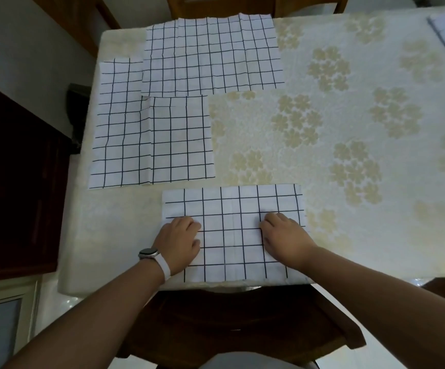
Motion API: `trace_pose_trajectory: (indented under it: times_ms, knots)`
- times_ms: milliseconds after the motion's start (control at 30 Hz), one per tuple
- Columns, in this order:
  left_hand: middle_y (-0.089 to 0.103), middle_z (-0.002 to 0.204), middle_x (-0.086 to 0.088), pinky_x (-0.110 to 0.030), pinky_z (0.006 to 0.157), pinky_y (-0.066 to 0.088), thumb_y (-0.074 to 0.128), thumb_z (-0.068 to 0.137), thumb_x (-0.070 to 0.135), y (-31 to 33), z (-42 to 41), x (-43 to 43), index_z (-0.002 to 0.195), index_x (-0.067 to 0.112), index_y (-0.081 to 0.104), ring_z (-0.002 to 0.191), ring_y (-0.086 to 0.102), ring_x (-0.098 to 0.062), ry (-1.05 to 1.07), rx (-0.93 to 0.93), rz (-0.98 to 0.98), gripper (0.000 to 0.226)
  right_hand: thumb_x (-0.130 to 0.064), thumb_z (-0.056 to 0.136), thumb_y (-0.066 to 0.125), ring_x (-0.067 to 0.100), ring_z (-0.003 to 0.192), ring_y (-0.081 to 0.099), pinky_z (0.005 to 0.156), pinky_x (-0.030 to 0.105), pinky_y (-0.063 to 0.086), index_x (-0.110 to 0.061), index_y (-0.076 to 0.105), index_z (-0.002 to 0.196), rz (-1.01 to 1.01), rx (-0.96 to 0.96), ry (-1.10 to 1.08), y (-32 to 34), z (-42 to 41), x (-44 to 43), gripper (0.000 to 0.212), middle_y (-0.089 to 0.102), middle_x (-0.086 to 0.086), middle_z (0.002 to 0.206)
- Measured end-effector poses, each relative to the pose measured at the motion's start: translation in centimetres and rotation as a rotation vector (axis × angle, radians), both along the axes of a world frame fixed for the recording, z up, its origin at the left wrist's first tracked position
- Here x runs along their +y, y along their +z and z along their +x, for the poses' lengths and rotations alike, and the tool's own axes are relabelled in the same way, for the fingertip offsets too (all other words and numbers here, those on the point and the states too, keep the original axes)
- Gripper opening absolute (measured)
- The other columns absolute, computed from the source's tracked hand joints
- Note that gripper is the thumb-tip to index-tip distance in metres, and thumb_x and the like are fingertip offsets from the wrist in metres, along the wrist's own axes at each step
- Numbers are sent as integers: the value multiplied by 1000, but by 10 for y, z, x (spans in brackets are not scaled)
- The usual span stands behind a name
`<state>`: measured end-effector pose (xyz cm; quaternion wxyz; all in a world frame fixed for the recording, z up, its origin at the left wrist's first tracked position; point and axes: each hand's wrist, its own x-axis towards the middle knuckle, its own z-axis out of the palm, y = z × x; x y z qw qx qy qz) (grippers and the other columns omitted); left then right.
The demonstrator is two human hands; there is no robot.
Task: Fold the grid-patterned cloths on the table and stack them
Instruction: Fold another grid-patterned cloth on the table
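Your left hand (178, 241) and right hand (286, 239) rest on the folded cloth (232, 206) at the desk's (322, 169) near edge | fingers curled down onto it, cannot tell whether they pinch fabric | spread cloths (210, 51) overlap, flat, far left

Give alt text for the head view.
The left hand and right hand rest on a folded white cloth with a black grid, at the near edge of a cream floral tablecloth. More grid cloths lie overlapping at the far left.
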<state>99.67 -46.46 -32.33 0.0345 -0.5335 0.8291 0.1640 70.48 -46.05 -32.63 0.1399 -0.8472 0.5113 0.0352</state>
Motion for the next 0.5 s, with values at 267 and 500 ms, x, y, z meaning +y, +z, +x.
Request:
trace_pose_trajectory:
  times_ms: [267, 500]
  knots:
    - [61, 88, 1, -31, 62, 45, 64, 70, 21, -4, -2, -13, 88, 16, 65, 78, 57, -22, -65, -5, -13, 19, -15, 65, 76, 28, 71, 59, 57, 36, 50, -9, 63, 81, -46, -24, -65, -3, 1, -5, 21, 59, 7, 83]
    - [62, 87, -2, -33, 67, 44, 64, 76, 22, -5, -4, -21, 86, 14, 64, 83, 57, -22, -86, 8, 61, 13, -14, 57, 82, 27, 64, 58, 54, 33, 48, -11, 63, 73, -71, 2, -70, -5, 6, -5, 26, 59, 6, 76]
